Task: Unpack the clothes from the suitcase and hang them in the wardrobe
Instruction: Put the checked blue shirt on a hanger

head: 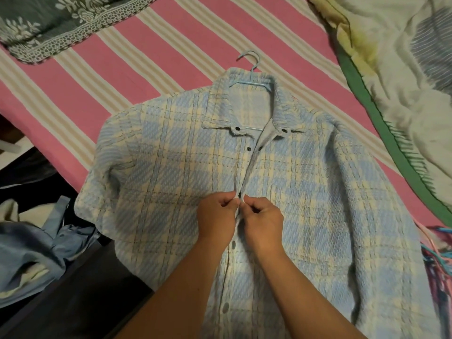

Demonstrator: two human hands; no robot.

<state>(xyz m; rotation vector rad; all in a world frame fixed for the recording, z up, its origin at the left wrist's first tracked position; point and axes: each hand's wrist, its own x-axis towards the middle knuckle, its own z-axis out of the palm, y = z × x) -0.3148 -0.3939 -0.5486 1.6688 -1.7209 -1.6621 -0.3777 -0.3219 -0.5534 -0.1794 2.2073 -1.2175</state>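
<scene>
My left hand (pixel 216 217) and right hand (pixel 263 220) each pinch a placket edge of the blue-and-cream plaid shirt (pixel 171 172) — laid flat on the striped bedsheet (pixel 146 45), blue hanger (pixel 252 74) in its collar.

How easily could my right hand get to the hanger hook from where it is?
Probably yes. The hook lies bare on the bedsheet above the collar, but the right hand must first let go of the shirt.

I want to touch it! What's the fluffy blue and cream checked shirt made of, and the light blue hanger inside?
The blue and cream checked shirt looks like thick woven cloth, matt, with ribbed, bumpy threads. The light blue hanger looks like smooth thin plastic, though coated wire is possible.
</scene>
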